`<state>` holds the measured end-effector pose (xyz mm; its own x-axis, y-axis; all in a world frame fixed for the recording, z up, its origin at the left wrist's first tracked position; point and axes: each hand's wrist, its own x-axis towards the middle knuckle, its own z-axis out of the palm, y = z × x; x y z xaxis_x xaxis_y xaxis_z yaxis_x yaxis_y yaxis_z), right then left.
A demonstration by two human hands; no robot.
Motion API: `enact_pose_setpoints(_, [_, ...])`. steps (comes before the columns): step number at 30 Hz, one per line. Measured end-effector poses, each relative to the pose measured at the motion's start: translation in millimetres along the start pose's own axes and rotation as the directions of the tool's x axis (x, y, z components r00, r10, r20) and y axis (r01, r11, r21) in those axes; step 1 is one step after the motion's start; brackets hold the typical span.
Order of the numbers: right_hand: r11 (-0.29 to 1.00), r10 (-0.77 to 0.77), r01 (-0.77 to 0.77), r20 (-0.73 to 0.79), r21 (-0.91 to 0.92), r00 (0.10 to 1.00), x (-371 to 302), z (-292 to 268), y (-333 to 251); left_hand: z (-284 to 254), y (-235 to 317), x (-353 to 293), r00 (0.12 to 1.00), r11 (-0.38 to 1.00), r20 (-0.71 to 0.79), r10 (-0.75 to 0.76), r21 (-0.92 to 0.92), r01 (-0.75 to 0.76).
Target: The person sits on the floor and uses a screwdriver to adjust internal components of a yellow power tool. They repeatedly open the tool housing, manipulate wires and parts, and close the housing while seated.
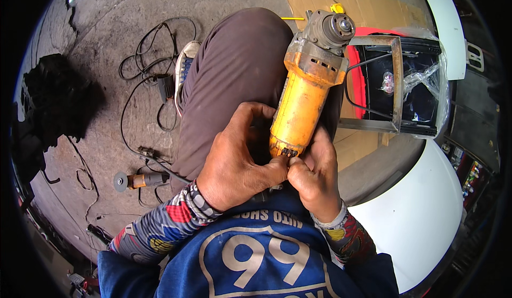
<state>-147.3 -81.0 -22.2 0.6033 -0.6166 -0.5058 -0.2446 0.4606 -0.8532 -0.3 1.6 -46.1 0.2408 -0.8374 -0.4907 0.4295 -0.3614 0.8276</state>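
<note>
A worn yellow angle grinder (300, 103) lies at a slant in front of my lap, its grey metal gear head up and no disc on the spindle. Its lower end is uncovered and shows small dark parts (288, 152). My left hand (237, 159) is closed around the grinder's lower left side, its thumb pressed against that end. My right hand (316, 172) grips from the right, thumb and fingertips meeting the left thumb at the dark parts. Whether a small piece is pinched between the thumbs is hidden.
Left on the concrete floor lie a second grinder (141, 181) with a disc and a tangled black cable (140, 63). A flat cardboard sheet (368, 10), a rusty metal frame (396, 84) and a white curved panel (413, 218) are on the right. A dark ragged heap (53, 98) stands far left.
</note>
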Motion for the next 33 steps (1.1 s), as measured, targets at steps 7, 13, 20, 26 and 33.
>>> enact_pose_setpoints(7, [0.994,0.021,-0.019,-0.015,0.107,1.0,-1,4,-3,-8,-1,-3,0.987,0.999,0.159,0.008,0.044,-0.015])
enact_pose_setpoints(13, [0.981,0.075,-0.082,0.046,0.174,0.996,-1,-4,-10,-24,2,-7,0.952,0.983,0.304,0.031,-0.181,0.025])
enact_pose_setpoints(20, [0.988,0.066,-0.069,0.022,0.136,0.998,-2,2,-8,-24,-2,-8,0.956,0.994,0.284,0.081,-0.09,-0.057])
enact_pose_setpoints(26, [0.995,-0.005,0.006,-0.011,0.099,1.0,-2,4,1,-22,-6,-10,0.958,0.991,0.271,0.093,-0.121,-0.062])
enact_pose_setpoints(33, [0.997,-0.004,0.005,-0.018,0.08,1.0,-3,5,0,-22,-3,-13,0.963,0.993,0.267,0.047,-0.121,-0.015])
